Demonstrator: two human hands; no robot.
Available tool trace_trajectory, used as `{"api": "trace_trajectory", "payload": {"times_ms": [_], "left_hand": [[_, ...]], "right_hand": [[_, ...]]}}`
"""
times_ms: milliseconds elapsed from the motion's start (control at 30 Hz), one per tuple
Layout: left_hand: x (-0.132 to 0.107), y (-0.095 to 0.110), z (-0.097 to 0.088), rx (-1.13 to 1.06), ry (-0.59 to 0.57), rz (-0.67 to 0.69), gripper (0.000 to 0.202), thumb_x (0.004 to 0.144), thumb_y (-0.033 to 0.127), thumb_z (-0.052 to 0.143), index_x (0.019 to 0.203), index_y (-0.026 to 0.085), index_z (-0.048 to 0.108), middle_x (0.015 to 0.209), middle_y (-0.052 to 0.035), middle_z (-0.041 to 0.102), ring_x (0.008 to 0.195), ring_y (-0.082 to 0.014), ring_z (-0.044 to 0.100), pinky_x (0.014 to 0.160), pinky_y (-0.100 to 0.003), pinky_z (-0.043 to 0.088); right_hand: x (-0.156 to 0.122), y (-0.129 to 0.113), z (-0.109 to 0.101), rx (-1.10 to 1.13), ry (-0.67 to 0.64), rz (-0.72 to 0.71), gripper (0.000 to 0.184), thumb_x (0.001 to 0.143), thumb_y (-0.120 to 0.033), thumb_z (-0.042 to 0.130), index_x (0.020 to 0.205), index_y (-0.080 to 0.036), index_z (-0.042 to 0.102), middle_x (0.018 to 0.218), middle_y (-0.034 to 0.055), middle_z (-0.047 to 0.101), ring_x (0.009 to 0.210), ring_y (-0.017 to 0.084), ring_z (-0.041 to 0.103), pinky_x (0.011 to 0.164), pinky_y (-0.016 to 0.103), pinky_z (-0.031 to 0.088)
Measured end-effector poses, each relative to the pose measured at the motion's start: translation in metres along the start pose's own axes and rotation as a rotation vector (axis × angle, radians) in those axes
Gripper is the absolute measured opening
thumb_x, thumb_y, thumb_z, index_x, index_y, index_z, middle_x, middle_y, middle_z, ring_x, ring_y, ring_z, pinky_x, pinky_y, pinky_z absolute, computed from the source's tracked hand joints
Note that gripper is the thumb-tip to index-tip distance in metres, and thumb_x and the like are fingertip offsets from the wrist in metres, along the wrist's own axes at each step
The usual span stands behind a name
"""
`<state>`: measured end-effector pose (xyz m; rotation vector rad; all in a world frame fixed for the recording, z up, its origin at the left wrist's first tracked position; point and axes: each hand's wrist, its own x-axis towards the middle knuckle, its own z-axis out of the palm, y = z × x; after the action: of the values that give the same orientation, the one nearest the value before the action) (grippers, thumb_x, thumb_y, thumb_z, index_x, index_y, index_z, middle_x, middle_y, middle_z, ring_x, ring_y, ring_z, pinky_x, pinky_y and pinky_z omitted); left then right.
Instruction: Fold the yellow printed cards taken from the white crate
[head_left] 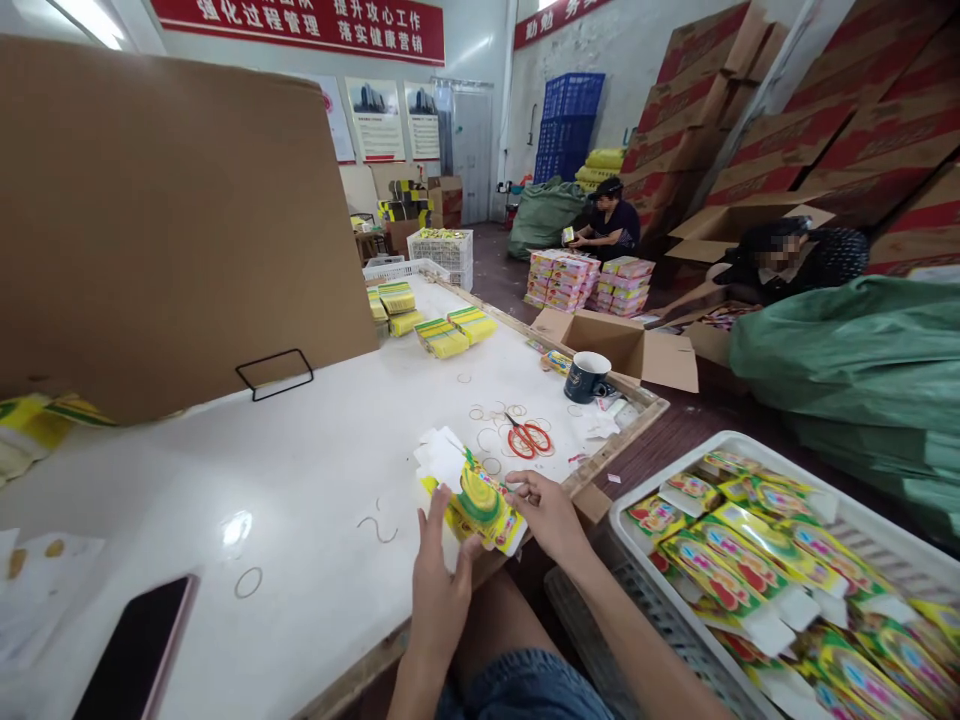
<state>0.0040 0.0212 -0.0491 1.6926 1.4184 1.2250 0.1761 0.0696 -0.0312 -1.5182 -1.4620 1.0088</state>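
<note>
A yellow and green printed carton [480,503] with raised white end flaps is held over the table's near edge. My left hand [444,565] grips its lower left side, thumb at the front and fingers along the edge. At the carton's right end, my right hand [553,515] has its fingers bent and closed against the printed edge. Just beyond the carton lie orange-handled scissors [529,438] among several loose rubber bands [491,466]. The inside of the carton is hidden.
To the right, a white crate [626,540] holds several similar cartons. A dark mug [586,377] stands near the table's edge, with an open cardboard box [660,352] beyond. A phone [139,650] lies at left. Two people [616,225] work on the floor behind.
</note>
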Motion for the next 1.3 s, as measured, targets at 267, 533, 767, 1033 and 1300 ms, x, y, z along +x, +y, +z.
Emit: {"api": "trace_trajectory", "payload": {"times_ms": [267, 533, 767, 1033, 1300], "left_hand": [[-0.007, 0.009, -0.008, -0.182, 0.242, -0.147, 0.053, 0.090, 0.035, 0.050, 0.139, 0.022, 0.034, 0.147, -0.0034, 0.030, 0.138, -0.0144, 0.021, 0.115, -0.028, 0.017], [-0.004, 0.020, -0.010, -0.905, 0.083, -0.329, 0.055, 0.081, 0.043, 0.063, 0.124, 0.013, 0.047, 0.134, -0.0169, 0.046, 0.120, -0.0250, 0.049, 0.100, -0.034, 0.041], [-0.012, 0.027, -0.021, -1.133, -0.204, -0.221, 0.061, 0.070, 0.051, 0.070, 0.121, 0.021, 0.057, 0.134, -0.0133, 0.047, 0.118, -0.0275, 0.050, 0.093, -0.034, 0.047], [-0.009, 0.026, -0.026, -1.104, -0.014, -0.342, 0.037, 0.073, 0.039, 0.072, 0.098, 0.014, 0.065, 0.102, -0.0108, 0.065, 0.097, -0.0220, 0.062, 0.088, -0.034, 0.049], [-0.012, 0.030, -0.026, -1.256, -0.048, -0.447, 0.034, 0.075, 0.041, 0.069, 0.099, 0.017, 0.066, 0.101, -0.0081, 0.065, 0.095, -0.0197, 0.062, 0.086, -0.029, 0.049]], "right_hand": [[-0.003, 0.001, 0.014, 0.190, 0.096, 0.096, 0.033, 0.067, -0.043, 0.064, 0.076, -0.011, 0.061, 0.075, 0.0078, 0.059, 0.064, 0.016, 0.046, 0.066, 0.031, 0.038], [-0.033, -0.025, 0.022, 0.602, -0.075, 0.202, 0.053, 0.064, -0.056, 0.072, 0.083, -0.011, 0.052, 0.077, 0.0072, 0.060, 0.068, 0.014, 0.053, 0.069, 0.028, 0.043], [-0.050, -0.040, 0.033, 0.843, -0.205, 0.346, 0.046, 0.060, -0.042, 0.080, 0.082, -0.009, 0.057, 0.078, 0.0055, 0.061, 0.069, 0.011, 0.054, 0.067, 0.023, 0.041], [-0.054, -0.047, 0.033, 0.710, -0.252, 0.200, 0.044, 0.069, -0.047, 0.073, 0.084, -0.010, 0.058, 0.085, 0.0069, 0.063, 0.079, 0.014, 0.057, 0.078, 0.027, 0.044], [-0.061, -0.055, 0.024, -0.007, -0.055, -0.147, 0.027, 0.080, -0.037, 0.063, 0.094, -0.014, 0.061, 0.097, 0.0071, 0.061, 0.093, 0.020, 0.054, 0.083, 0.033, 0.041]]}}
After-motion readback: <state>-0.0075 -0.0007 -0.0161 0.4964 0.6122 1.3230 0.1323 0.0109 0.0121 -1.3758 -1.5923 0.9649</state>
